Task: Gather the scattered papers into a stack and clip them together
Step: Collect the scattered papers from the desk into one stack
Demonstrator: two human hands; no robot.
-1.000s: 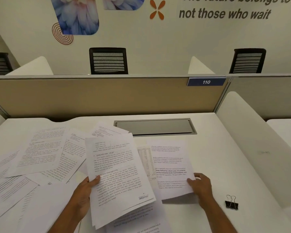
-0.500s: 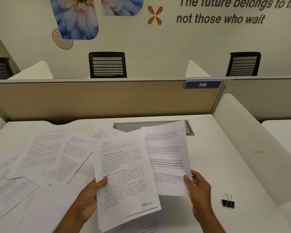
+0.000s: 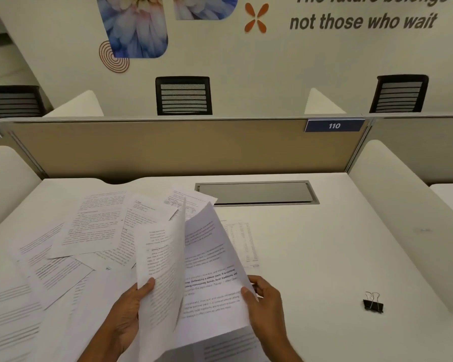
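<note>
Leftmost, loose papers (image 3: 71, 246): lay overlapping across the left half of the white desk (image 3: 324, 257).
Left hand (image 3: 127, 313): fingers clamped on a printed sheet (image 3: 160, 278), lifted and curled upright.
Second sheet (image 3: 215, 278): leaned against the first, raised off the desk.
Right hand (image 3: 268, 307): fingers pinched that second sheet's right edge.
Table-printed page (image 3: 242, 241): flat on the desk behind.
Binder clip (image 3: 373, 303): on the desk, well apart to the right.

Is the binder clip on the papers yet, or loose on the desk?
Loose. The binder clip sits alone on the bare desk, apart from the right hand and every sheet.
</note>
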